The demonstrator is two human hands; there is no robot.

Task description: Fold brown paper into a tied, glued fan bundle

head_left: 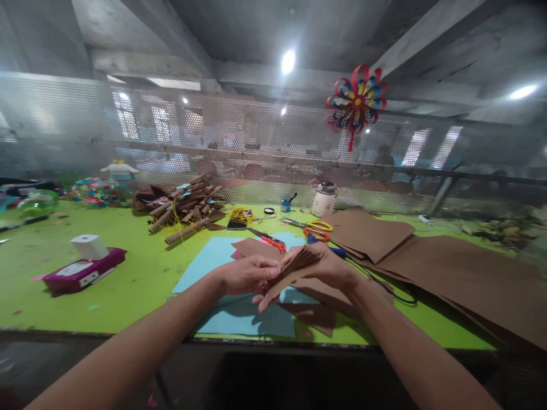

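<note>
My left hand (pixel 252 275) pinches a layered brown paper bundle (pixel 294 271) between thumb and fingers; my right hand (pixel 335 266) grips its right end, some fingers hidden behind it. The bundle is held above the middle of the table's near edge. Under it: light-blue paper sheets (pixel 205 262) on the lime-green table (pixel 145 285), plus a loose brown paper piece (pixel 314 316) near the front edge. Just beyond my hands, an orange-handled craft knife (pixel 273 241); past that, metal scissors with yellow handles (pixel 320 226). Right side, running to the near right corner: large flat brown paper sheets (pixel 465 273). Left side, a shiny purple box (pixel 88 273) with a white plastic cube (pixel 89 247) on top. Toward the far edge, a heap of rolled brown paper tubes (pixel 183 212) left of centre, a white bottle with dark lid (pixel 325 200) right of centre.
</note>
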